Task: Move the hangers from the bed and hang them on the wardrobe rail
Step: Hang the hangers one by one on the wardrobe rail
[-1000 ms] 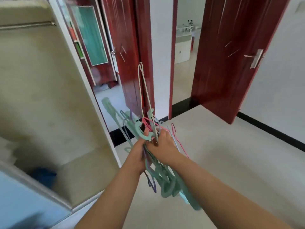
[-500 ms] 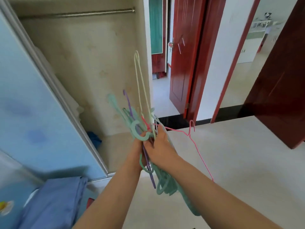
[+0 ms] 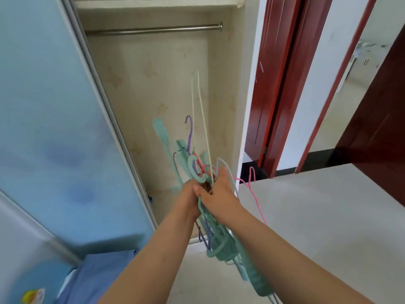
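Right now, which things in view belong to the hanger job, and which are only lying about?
For the job:
- bundle of hangers, held in left hand and right hand
- wardrobe rail, bare

Just there:
- blue cloth
- sliding wardrobe door
- red door

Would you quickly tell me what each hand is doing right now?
Left hand: closed on the bundle of hangers.
Right hand: closed on the same bundle.

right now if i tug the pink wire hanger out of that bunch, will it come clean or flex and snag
The pink wire hanger looks thin, so it would likely flex rather than stay rigid. Its hook sticks out free to the right, but its body runs into the tangled bundle gripped by both hands, so it may well snag.
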### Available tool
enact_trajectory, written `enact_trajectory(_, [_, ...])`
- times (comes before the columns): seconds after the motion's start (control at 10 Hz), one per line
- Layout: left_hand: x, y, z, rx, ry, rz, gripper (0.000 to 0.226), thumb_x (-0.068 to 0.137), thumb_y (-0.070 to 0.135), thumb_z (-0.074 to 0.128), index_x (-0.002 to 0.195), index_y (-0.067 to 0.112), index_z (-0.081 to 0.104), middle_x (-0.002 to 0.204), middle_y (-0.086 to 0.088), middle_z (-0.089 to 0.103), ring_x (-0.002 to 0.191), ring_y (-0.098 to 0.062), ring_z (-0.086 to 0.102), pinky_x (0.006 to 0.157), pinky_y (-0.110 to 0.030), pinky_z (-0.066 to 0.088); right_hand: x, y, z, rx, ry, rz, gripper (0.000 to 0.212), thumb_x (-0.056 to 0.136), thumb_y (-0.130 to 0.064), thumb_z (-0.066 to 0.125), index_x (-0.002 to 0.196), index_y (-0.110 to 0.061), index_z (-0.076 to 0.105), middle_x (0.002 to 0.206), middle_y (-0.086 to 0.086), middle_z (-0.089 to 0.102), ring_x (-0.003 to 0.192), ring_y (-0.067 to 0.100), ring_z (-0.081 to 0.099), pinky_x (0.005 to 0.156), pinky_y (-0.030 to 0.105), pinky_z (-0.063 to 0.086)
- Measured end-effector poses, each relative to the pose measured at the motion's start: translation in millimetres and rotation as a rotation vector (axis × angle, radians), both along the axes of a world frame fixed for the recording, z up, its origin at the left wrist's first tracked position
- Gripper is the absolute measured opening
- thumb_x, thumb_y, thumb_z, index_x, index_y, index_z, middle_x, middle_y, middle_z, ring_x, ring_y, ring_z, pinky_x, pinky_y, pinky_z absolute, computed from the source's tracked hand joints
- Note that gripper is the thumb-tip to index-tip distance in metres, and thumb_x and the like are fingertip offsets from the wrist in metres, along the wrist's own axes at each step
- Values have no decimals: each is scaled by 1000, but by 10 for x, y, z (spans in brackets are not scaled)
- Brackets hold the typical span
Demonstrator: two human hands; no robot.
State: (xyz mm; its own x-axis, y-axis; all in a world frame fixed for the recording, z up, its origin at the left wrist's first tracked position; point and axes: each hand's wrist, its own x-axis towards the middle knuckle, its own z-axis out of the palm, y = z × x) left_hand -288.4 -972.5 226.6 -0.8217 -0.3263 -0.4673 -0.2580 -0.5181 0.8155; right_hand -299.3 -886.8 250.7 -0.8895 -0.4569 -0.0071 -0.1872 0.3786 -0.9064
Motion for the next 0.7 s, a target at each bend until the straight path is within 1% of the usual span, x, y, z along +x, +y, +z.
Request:
enact_trajectory(0.1, [-95,-290,-8,84,108,8,61,104,16,22,66,16,70,48,2,65,42,-8,63,38,-17,48,74,-228,46,-131,-21,-100,94,86,-25,65,152,-17,-2,146,2,41,128,13,45,103,23,35])
enact_trajectory(0.2, [-90,-397,2,29,143,-104,63,100,10,25,59,12,72,54,0,69,48,-9,66,39,-17,48,170,-433,59,-288,-131,-224,94,85,-18,65,153,-21,-1,151,3,34,135,19,40,112,39,34])
enact_trajectory(0.3, [-56,-588,23,-58,100,-134,74,101,6,27,40,15,68,48,4,65,43,-2,62,41,-13,47,259,-610,74,-353,-149,-262,88,89,-14,60,152,-16,-2,151,7,33,133,21,42,111,40,35])
enact_trajectory(0.4, [-47,-725,110,-123,58,-89,24,90,3,47,91,-5,69,87,-20,71,76,-24,70,74,-31,58,265,-711,167,-356,-138,-237,81,93,-10,54,153,-13,0,147,1,36,129,13,43,111,31,33])
enact_trajectory(0.5, [-110,-817,156,-58,63,-25,18,86,4,55,100,-2,64,100,-24,63,83,-29,65,79,-38,54,113,-729,326,-312,-212,-201,62,90,-11,53,146,-8,26,118,-1,51,109,16,57,91,26,45])
enact_trajectory(0.6, [-236,-870,121,-41,29,27,21,87,3,56,105,-4,63,98,-22,59,85,-30,58,79,-38,50,-62,-718,425,-179,-367,-144,42,87,-22,55,123,-1,49,113,16,63,100,30,64,87,41,52])
enact_trajectory(0.7, [-386,-953,80,-57,-12,54,28,86,2,55,112,-5,63,102,-23,59,90,-30,58,77,-39,51,-151,-716,444,-166,-437,-38,44,89,-24,57,125,2,48,118,23,61,107,33,63,95,48,50])
